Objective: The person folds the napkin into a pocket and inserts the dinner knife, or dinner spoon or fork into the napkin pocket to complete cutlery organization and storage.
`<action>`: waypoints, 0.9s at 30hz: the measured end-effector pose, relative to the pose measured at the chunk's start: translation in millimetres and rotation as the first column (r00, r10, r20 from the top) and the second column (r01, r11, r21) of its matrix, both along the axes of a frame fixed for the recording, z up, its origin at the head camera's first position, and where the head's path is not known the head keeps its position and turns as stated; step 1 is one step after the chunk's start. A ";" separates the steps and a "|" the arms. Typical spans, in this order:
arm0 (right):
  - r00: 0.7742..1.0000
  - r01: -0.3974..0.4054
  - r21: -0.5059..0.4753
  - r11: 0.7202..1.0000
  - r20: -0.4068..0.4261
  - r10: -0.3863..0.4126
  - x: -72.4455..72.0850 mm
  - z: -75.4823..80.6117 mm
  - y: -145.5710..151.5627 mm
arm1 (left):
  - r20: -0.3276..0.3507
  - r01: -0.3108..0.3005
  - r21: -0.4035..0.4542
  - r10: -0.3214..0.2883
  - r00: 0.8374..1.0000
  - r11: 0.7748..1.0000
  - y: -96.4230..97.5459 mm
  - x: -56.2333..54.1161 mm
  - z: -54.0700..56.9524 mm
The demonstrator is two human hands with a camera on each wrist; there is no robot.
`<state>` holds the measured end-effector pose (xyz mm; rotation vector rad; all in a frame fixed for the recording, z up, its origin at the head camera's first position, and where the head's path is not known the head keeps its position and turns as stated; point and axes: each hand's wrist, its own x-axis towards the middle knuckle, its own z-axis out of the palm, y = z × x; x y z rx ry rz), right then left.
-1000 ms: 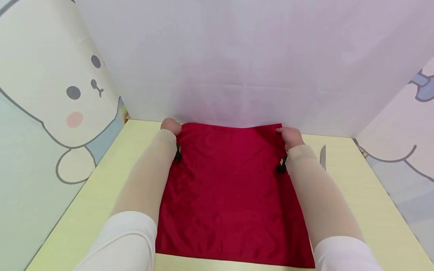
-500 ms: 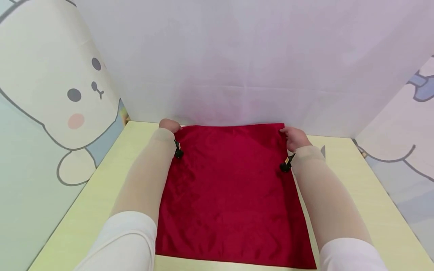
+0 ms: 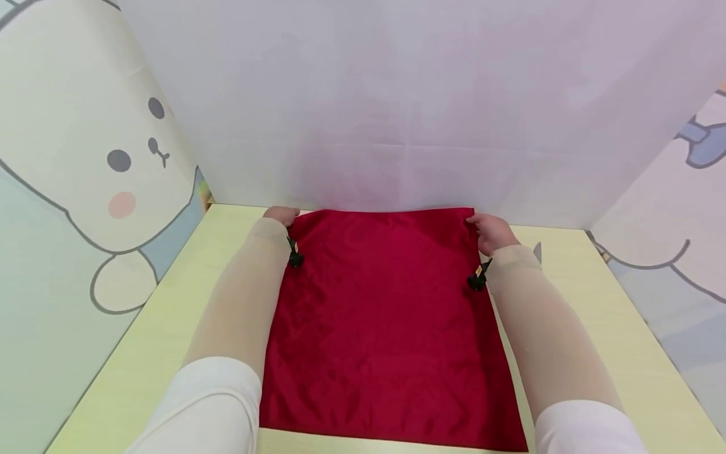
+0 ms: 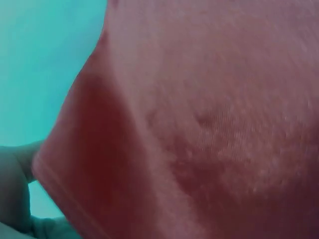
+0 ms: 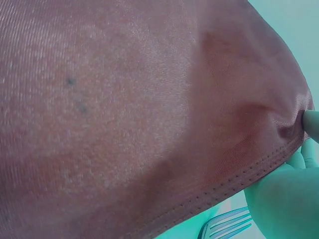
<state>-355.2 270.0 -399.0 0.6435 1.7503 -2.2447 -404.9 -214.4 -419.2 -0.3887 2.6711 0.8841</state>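
A red satin cloth [image 3: 386,315] lies spread over the table, its far edge near the white wall. At its far left corner is my left hand [image 3: 280,215]. The left wrist view shows that hand [image 4: 17,184] pinching the cloth's corner [image 4: 99,149] at the edge. My right hand [image 3: 492,233] pinches the far right corner between thumb and fingers. In the right wrist view the thumb and fingers [image 5: 284,199] bunch the stitched hem of the cloth [image 5: 239,124]. The tines of a fork [image 5: 229,224] show just below that hem.
A knife blade tip [image 3: 537,252] shows on the pale table [image 3: 601,315], partly hidden behind my right forearm. A white wall [image 3: 368,113] stands close behind the cloth. Printed cartoon panels [image 3: 85,157] border the left and right sides.
My right hand has shifted slightly right with its corner, and its forearm now hides more of the knife. The left hand has moved slightly left. The cloth's far edge is straighter.
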 end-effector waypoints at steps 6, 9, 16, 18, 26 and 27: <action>1.000 -0.014 -0.003 1.000 0.003 0.014 -1.0 -0.9 -2.8 | 0.001 -0.080 0.077 0.080 0.997 0.994 -0.3 0.5 -2.8; 1.000 -0.014 0.006 1.000 0.005 0.014 0.7 -0.3 -4.6 | -0.041 -0.172 0.196 0.183 0.982 0.965 -1.1 2.5 -4.6; 1.000 -0.020 0.083 0.996 -0.013 0.021 4.7 7.8 -5.1 | -0.086 -0.139 0.335 0.177 0.980 0.932 -2.6 3.4 0.1; 0.999 -0.033 0.094 0.995 -0.037 0.037 5.7 11.2 -4.4 | -0.097 -0.096 0.302 0.130 0.987 0.949 -4.1 1.9 2.3; 0.997 -0.049 0.068 0.996 -0.064 0.054 9.1 19.5 2.8 | -0.128 -0.075 0.303 0.118 0.985 0.950 -8.5 2.4 11.9; 0.998 -0.036 0.071 0.997 -0.056 0.040 9.1 19.4 3.1 | -0.119 -0.095 0.346 0.144 0.982 0.933 -8.4 3.0 12.4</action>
